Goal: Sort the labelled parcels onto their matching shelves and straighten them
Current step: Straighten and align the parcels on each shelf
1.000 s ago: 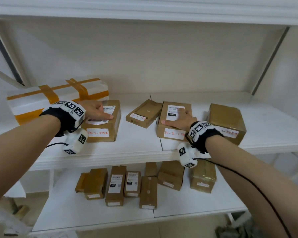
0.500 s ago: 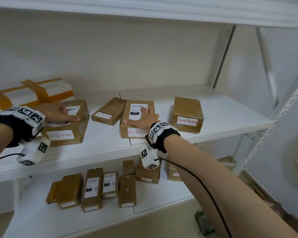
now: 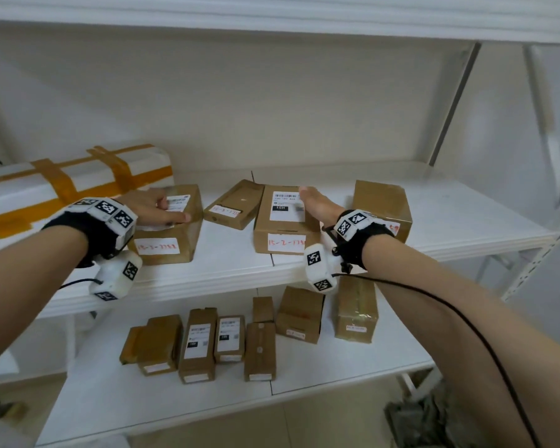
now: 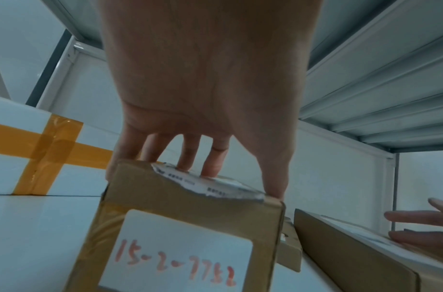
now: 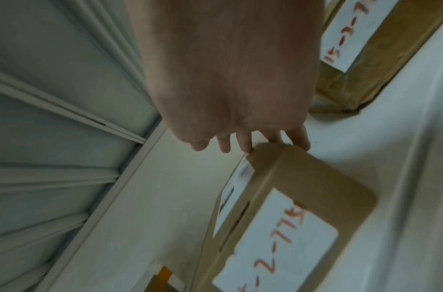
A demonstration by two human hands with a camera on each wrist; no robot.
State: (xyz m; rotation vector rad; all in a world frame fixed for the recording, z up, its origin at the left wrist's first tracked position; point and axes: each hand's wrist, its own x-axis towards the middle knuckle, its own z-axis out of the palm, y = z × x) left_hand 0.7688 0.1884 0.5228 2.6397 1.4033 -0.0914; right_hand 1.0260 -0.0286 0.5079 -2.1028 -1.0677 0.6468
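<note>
The white middle shelf (image 3: 434, 221) carried five parcels in a loose row. Largest was the long white parcel (image 3: 78, 179) banded in orange tape, lying at the far left against the back wall. Next to it sat a squat brown carton (image 3: 172, 236) whose front sticker read "15-2-7782" in red pen; my left hand (image 3: 156, 210) rested on top of it, fingers (image 4: 210, 164) bent down onto the torn printed label and thumb at the front right corner. The flat brown carton (image 3: 283, 221) in the middle bore a barcode label with a black "15R" block and a red "15-2-77…" sticker, the last digits hidden behind my wrist. My right hand (image 3: 320, 205) lay along its right edge, fingers (image 5: 298, 136) hooked over the far corner. Right of my wrist stood a tall brown box (image 3: 382, 202), its red writing mostly covered. Smallest was a slim carton (image 3: 233, 203) angled between the two I touched, its sticker illegible.
</note>
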